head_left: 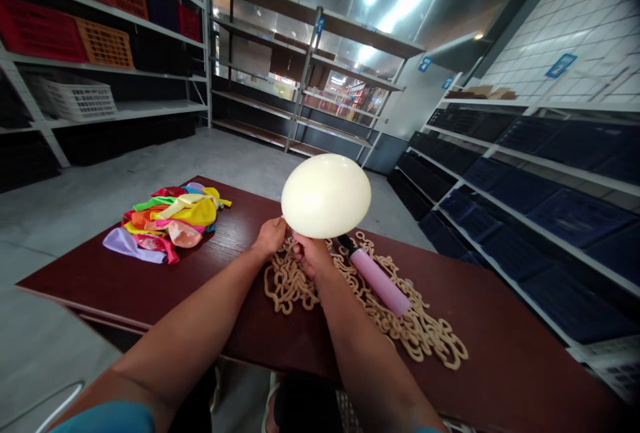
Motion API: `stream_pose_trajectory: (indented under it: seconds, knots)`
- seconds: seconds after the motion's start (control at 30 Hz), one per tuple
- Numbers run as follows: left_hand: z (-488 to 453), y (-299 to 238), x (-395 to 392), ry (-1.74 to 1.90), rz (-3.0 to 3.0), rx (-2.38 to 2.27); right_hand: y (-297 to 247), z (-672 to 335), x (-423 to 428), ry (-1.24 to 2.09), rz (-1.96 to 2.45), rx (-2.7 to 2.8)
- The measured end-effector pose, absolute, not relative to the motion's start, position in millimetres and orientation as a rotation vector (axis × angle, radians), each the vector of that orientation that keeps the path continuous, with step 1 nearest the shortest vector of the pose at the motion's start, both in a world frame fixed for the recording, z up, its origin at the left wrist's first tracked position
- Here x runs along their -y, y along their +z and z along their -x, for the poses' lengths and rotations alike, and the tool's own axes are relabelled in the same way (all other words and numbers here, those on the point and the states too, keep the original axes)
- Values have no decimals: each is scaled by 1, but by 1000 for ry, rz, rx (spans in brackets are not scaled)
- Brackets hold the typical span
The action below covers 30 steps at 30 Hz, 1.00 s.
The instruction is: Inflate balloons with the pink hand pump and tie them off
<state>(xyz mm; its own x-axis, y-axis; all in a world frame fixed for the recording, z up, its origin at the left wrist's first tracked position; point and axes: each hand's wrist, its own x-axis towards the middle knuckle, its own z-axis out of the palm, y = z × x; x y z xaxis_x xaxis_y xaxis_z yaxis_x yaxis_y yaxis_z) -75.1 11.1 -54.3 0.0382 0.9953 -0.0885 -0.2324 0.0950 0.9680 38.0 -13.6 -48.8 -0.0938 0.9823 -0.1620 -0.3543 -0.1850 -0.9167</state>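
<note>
An inflated cream balloon (326, 196) sits just above my two hands, which are close together at its underside. My left hand (271, 235) is closed at the balloon's lower left, its fingertips against it. Beneath the balloon, my right hand (314, 258) has its fingers curled in a grip; the balloon's neck is hidden among the fingers. Under and around my hands lies a tangle of tan, cord-like strands (290, 283). To the right, a pink hand pump (381, 281) with a black end rests on the strands.
A heap of uninflated, many-coloured balloons (173, 218) lies on the left of the dark red table (240, 326). Racks with red and orange crates (105, 43) stand left. A metal shelf unit (305, 79) is behind, and racks of dark blue bins (565, 219) line the right.
</note>
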Motion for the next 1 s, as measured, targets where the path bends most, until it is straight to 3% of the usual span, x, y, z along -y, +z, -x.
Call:
stream_pose_trajectory:
  seconds: [0.1, 0.2, 0.3, 0.43, 0.53, 0.63, 0.83, 1.0]
  knots:
    - [77, -58, -14, 1294, -1183, -1340, -47, -34, 17, 1674, 933, 806]
    - [79, -60, -15, 1286, -1308, -1487, -51, -30, 18, 1584, 982, 899]
    - [79, -60, -17, 1188, -1469, -1602, -54, -33, 17, 1257, 1126, 1214]
    - [75, -62, -16, 1108, -1696, -1649, -50, -45, 16, 528, 1077, 1707]
    - [71, -65, -14, 1125, -1811, -1560, -45, -52, 16, 263, 1010, 1803]
    - [67, -67, -11, 1148, -1828, -1497, -45, -52, 14, 350, 1039, 1721]
    - [67, -68, -7, 1123, -1901, -1432, -48, -52, 11, 1074, 1107, 1333]
    - [68, -64, -2, 1010, -2025, -1450, -46, -59, 10, 1214, 1115, 1305]
